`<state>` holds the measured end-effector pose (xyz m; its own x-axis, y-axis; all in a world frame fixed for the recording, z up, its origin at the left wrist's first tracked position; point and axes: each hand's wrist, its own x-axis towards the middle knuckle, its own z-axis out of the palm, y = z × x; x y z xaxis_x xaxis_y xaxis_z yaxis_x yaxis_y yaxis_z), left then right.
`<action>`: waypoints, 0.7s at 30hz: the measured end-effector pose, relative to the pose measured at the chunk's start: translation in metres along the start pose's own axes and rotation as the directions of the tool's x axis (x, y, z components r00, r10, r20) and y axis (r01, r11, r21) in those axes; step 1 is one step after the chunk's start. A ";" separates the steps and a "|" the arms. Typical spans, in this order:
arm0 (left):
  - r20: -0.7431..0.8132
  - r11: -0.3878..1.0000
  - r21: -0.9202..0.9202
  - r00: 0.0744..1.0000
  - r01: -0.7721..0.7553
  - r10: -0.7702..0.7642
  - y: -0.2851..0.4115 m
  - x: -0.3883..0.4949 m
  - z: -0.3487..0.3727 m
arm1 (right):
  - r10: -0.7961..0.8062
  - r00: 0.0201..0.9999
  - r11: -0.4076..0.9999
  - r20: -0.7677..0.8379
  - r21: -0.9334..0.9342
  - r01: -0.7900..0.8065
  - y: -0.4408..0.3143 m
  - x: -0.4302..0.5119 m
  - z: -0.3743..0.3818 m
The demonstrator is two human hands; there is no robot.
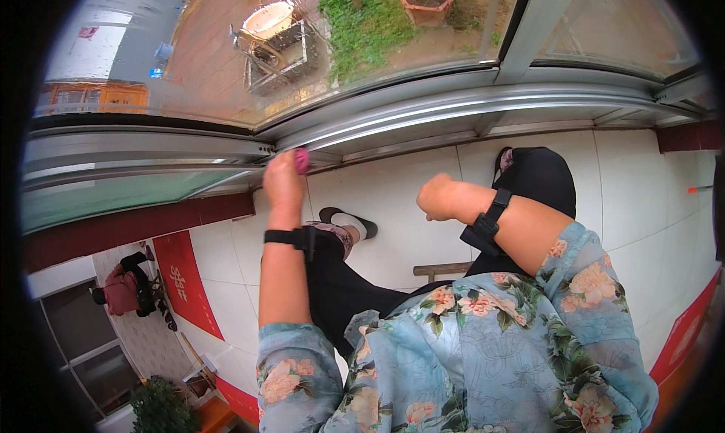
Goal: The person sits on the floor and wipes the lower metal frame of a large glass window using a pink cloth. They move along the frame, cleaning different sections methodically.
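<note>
My left hand (285, 181) is closed around a small pink object (302, 161), perhaps a scrubber or cloth, of which only one end shows. It is close to the corner of the metal window frame (351, 118), at the sill. Whether the pink object touches the frame cannot be told. My right hand (440, 197) hangs over my right knee side with the fingers curled in and nothing visible in them. Black straps with small dark devices sit on both wrists. Wet glass panes (362, 53) rise beyond the frame.
A wooden stool (443, 270) is below me on the white tiled floor (391, 189). A seated person (122, 288) is at the far left, near a red mat (184, 280) and a green plant (161, 407). Outside the glass stand a washbasin (269, 20) and a planter (426, 3).
</note>
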<state>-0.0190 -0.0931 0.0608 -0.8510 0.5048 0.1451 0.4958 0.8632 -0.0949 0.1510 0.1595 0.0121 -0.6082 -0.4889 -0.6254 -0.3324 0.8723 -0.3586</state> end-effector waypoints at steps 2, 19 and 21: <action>0.010 0.994 -0.036 0.995 0.101 -0.100 -0.031 -0.001 -0.001 | -0.010 1.000 1.000 -0.022 0.009 0.010 0.000 -0.001 0.000; -0.005 0.924 -0.370 0.995 0.095 -0.104 0.057 0.005 -0.003 | -0.072 0.996 0.996 -0.057 -0.052 0.069 -0.016 0.007 -0.004; 0.008 0.920 -0.385 0.997 0.075 -0.077 0.073 0.005 -0.008 | -0.062 0.997 0.997 -0.051 -0.050 0.060 -0.017 0.008 -0.003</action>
<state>0.0142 -0.0274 0.0625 -0.8882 0.4364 0.1437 0.4593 0.8350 0.3030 0.1498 0.1406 0.0150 -0.6224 -0.5409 -0.5657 -0.4034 0.8411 -0.3605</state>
